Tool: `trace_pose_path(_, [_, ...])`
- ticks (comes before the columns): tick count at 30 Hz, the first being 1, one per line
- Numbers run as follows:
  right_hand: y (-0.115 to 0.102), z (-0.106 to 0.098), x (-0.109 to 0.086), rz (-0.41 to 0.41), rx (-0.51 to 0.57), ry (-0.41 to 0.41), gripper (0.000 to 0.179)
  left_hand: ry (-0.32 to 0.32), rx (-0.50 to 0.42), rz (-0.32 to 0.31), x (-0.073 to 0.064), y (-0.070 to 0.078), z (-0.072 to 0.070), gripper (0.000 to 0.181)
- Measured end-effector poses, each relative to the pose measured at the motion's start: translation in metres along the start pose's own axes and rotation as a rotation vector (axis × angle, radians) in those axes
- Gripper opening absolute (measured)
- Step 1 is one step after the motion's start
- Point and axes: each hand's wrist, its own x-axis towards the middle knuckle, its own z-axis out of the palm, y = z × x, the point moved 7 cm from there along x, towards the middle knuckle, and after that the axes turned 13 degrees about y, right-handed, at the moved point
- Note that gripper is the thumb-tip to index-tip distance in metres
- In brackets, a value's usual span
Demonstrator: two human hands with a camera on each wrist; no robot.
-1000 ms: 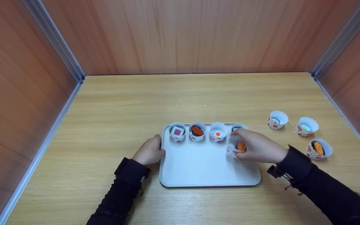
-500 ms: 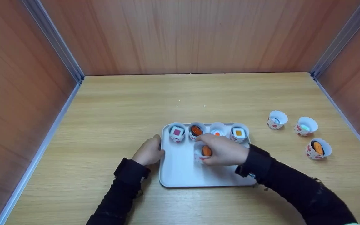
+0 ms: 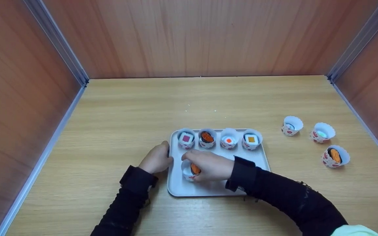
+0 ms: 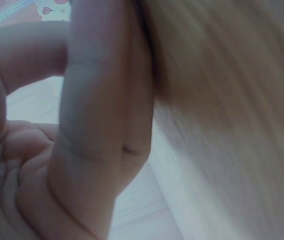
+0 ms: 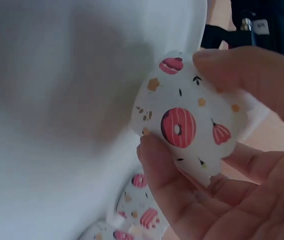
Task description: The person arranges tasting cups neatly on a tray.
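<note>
Right hand (image 3: pixel 210 165) shifted left over tray (image 3: pixel 177 183) | pinches printed cup (image 5: pixel 184 115) from right | left hand (image 3: pixel 156 158) grips tray edge

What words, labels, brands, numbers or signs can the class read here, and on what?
None can be read.
The small pale tag at the right wrist view's top right: its mark is too small and blurred.
The cup in the right hand: printed pictures, no visible lettering.

Wood-grain panels (image 3: pixel 200 39) (grey strips (image 3: pixel 60 42) at the corners) border the table (image 3: pixel 126 108).
</note>
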Motion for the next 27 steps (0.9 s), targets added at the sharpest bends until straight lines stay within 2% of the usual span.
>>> trace_pose_path(6, [-0.002, 0.01, 0.007, 0.033, 0.015, -0.024, 0.058, 0.001, 0.002, 0.004, 0.0, 0.0, 0.0, 0.019])
trace_pose_path(13, [-0.008, 0.014, 0.011, -0.023, -0.044, 0.011, 0.059, -0.01, 0.035, 0.007, 0.0, -0.001, 0.0, 0.016])
trace_pose_path(17, [-0.006, 0.016, 0.01, -0.009, -0.051, 0.004, 0.062, -0.008, 0.039, 0.002, 0.0, -0.001, 0.0, 0.017])
trace_pose_path(23, [-0.006, 0.012, 0.007, -0.009, -0.06, 0.009, 0.064, -0.004, 0.035, 0.007, 0.001, -0.001, 0.0, 0.016])
trace_pose_path(27, [-0.004, 0.003, 0.001, -0.016, -0.059, 0.045, 0.067, 0.009, 0.031, 0.028, 0.001, 0.0, 0.0, 0.016])
